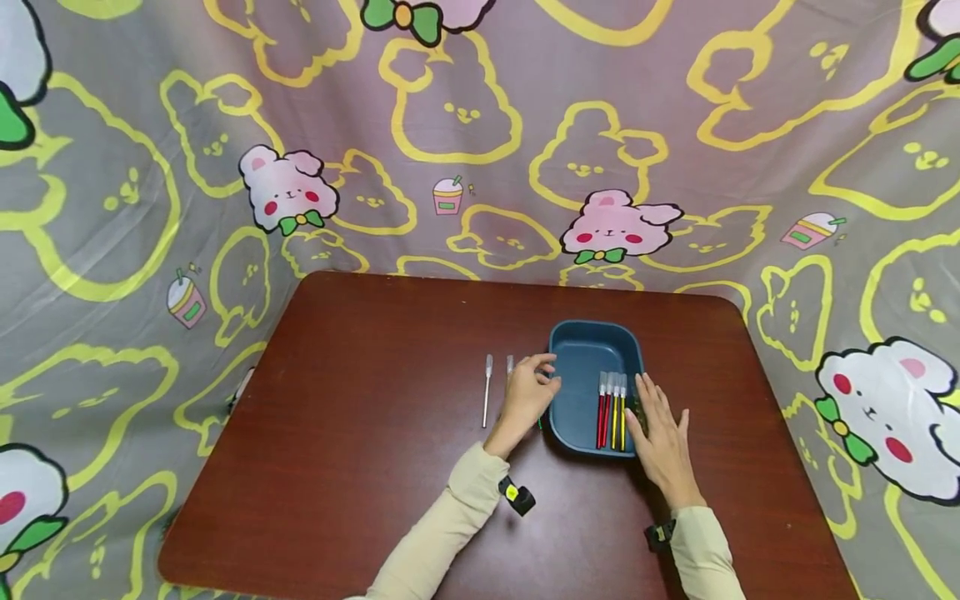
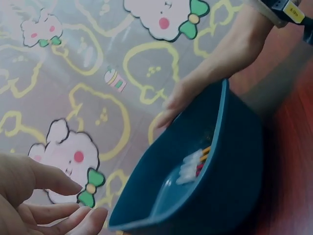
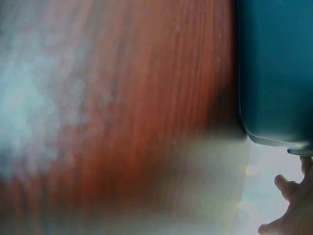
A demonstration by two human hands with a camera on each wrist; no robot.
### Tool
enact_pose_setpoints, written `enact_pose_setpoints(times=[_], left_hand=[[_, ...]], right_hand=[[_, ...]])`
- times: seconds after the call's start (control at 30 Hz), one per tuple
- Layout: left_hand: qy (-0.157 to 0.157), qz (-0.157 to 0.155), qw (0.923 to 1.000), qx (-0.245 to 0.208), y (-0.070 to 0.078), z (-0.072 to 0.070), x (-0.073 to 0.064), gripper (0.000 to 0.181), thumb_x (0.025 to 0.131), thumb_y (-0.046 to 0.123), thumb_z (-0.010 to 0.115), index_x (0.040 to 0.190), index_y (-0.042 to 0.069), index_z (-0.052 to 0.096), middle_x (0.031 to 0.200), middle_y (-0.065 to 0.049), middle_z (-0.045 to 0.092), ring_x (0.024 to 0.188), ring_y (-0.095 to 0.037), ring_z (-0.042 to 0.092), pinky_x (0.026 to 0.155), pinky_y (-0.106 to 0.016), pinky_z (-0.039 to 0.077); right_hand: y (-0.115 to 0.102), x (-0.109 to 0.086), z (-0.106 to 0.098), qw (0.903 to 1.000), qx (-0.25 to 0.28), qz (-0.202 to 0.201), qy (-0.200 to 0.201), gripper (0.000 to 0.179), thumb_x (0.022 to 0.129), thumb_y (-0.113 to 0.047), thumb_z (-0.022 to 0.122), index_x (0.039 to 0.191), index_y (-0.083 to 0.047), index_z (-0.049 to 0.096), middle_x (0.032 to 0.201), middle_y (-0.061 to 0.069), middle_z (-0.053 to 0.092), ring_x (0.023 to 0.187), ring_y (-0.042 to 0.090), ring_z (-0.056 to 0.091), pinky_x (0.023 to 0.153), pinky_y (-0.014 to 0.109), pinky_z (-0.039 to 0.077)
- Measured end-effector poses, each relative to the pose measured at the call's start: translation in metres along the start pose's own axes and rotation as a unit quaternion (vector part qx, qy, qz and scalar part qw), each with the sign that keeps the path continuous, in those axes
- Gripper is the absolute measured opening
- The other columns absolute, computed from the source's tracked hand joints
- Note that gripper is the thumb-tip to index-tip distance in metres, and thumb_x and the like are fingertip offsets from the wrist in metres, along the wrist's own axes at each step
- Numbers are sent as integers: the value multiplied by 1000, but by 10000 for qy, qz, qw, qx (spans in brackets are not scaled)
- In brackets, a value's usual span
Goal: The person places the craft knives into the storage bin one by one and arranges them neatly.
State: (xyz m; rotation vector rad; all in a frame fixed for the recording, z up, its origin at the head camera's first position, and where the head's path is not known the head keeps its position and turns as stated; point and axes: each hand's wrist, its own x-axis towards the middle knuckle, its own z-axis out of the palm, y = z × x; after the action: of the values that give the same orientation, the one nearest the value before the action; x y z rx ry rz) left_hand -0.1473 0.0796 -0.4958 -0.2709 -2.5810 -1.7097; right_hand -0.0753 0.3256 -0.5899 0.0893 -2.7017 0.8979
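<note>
A dark blue plastic basin (image 1: 581, 348) stands on the table between the two hands. Inside, along its right side, lie several slim red and yellow craft knives (image 1: 612, 410) with clear caps, side by side. My left hand (image 1: 529, 396) hovers by the basin's left rim, fingers loosely bent, thumb apart from them and nothing visible between them in the left wrist view. Against the basin's right wall rests my right hand (image 1: 663, 442), fingers extended. Left of the basin lies a silver craft knife (image 1: 486, 392); a second capped one (image 1: 510, 363) is partly hidden by the left hand.
A green tip (image 1: 540, 422) shows beside the basin's left wall, the rest hidden. The brown table (image 1: 360, 433) has rounded corners. Patterned curtains (image 1: 465, 92) hang behind it and at both sides. Dark wrist cameras (image 1: 517, 496) sit on both wrists.
</note>
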Motion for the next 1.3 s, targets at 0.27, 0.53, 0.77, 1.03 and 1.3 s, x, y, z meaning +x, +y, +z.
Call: enact_pose_setpoints(times=[0.27, 0.53, 0.77, 1.03, 1.3], left_hand=[[242, -253, 9994, 67, -19, -23, 3, 40, 82, -4, 72, 121, -6, 73, 100, -19, 76, 85, -30, 75, 83, -30, 57], [372, -417, 9984, -121, -39, -38, 1, 40, 81, -6, 73, 121, -8, 73, 102, -23, 75, 87, -35, 75, 75, -31, 59], [504, -514, 9973, 174, -54, -48, -2, 39, 80, -6, 72, 119, -9, 73, 98, -21, 75, 83, -35, 75, 71, -34, 60], [643, -635, 9957, 211, -67, -53, -4, 39, 81, -2, 75, 119, -9, 73, 99, -24, 75, 85, -37, 75, 74, -38, 61], [905, -807, 9918, 407, -83, -58, -6, 37, 77, -3, 75, 114, -7, 75, 92, -20, 76, 80, -31, 74, 76, -39, 57]], right_hand=[[-1, 0, -1, 10000, 40, 39, -34, 66, 108, -29, 56, 168, -18, 31, 172, 16, 30, 151, 51, 30, 111, 86, 5], [-1, -1, 1, 9999, -68, 38, -147, 69, 105, -33, 62, 167, -20, 35, 173, 13, 27, 153, 50, 29, 110, 87, 6], [-2, -1, 0, 9996, -106, 127, -216, 73, 103, -35, 65, 167, -21, 33, 174, 12, 26, 154, 49, 28, 110, 87, 5], [-2, -1, -1, 9994, -143, 179, -263, 75, 102, -35, 66, 168, -20, 32, 174, 13, 25, 153, 49, 28, 110, 87, 5], [-1, -1, 0, 9994, -154, 203, -246, 75, 102, -37, 67, 167, -18, 34, 174, 12, 25, 153, 47, 29, 110, 87, 6]])
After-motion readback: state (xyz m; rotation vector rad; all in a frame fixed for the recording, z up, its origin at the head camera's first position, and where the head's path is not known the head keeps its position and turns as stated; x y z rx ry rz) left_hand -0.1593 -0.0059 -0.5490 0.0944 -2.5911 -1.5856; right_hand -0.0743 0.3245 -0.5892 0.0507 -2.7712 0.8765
